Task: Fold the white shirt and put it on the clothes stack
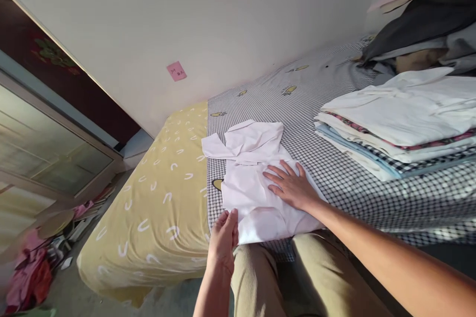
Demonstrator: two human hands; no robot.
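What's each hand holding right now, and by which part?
Left hand looks to have its grip closed on the near-left edge of the white shirt, at the hem. Right hand lies flat and open on the shirt's middle, gripping nothing.

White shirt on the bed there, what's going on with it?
A person is working on a white shirt spread on the bed's checked sheet, collar away from them. Their right hand lies flat and open on the middle of the shirt, while their left hand grips its near edge. A stack of folded clothes sits to the right, with a loose heap of darker garments behind it.
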